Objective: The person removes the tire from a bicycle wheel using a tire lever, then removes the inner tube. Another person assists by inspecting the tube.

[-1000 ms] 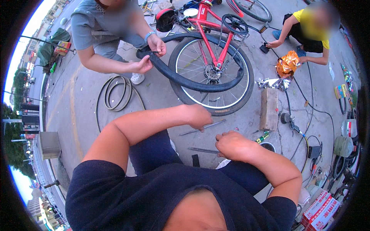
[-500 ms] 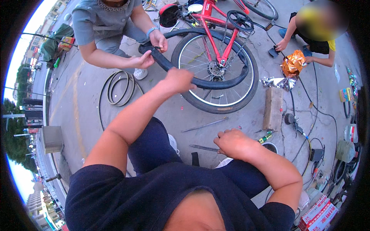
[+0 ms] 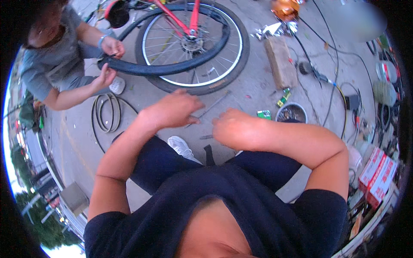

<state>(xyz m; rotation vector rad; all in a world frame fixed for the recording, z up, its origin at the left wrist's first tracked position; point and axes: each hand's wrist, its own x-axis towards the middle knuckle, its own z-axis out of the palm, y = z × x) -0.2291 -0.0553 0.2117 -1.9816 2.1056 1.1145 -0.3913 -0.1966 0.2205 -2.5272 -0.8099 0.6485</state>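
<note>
My left hand (image 3: 178, 109) is held out in front of my knees, fingers stretched toward the right and nothing visible in them. Just right of it is my right hand (image 3: 235, 130), back upward and fingers curled; its inside is hidden. The hands do not touch. A thin metal rod (image 3: 216, 103) lies on the ground beyond them, and a flat metal bar (image 3: 206, 137) shows beside my right fingers. Farther off, a black inner tube (image 3: 148, 69) hangs over a bicycle wheel (image 3: 215, 88). Another person's hands (image 3: 107, 64) hold the tube's left end.
The wheel belongs to a red bicycle (image 3: 193, 21). A coiled hose (image 3: 100, 118) lies left. To the right are a brick-like block (image 3: 280, 62), a bowl of small parts (image 3: 297, 104), a green packet (image 3: 263, 115), a brush (image 3: 306, 67), cables and a red-white box (image 3: 378, 176).
My left hand has left the tube and come back toward my right hand. The view has shifted to the right and down. The other person still holds the tube.
</note>
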